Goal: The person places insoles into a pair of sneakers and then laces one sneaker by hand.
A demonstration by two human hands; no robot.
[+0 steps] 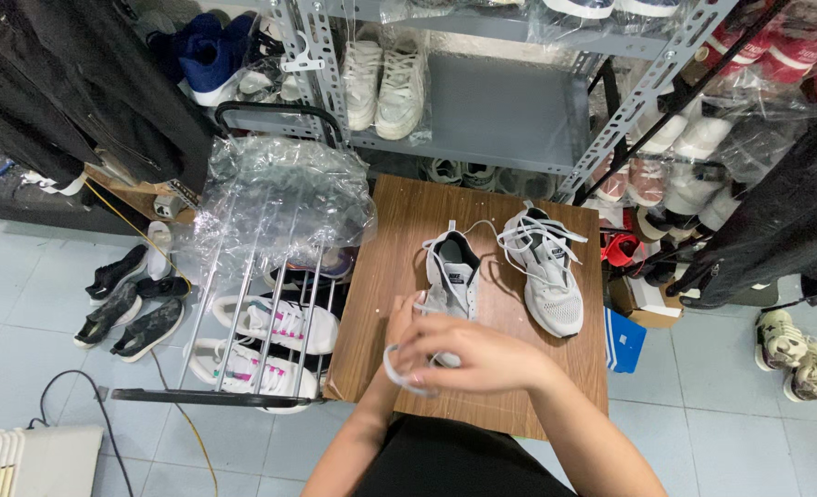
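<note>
Lacing half-done: right shoe (546,271) laced on table (399,230), left shoe (451,276) unlaced at table centre, white lace (397,373) pinched by right hand (477,354) and left hand (399,317).

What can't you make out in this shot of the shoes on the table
Head view only:
- Left hand: mostly behind the right hand, so its grip is unclear.
- Near shoe: toe hidden by the hands.
- Lace: ends hidden by the hands.
- Rack shoes: partly behind rails and plastic sheet.
</note>
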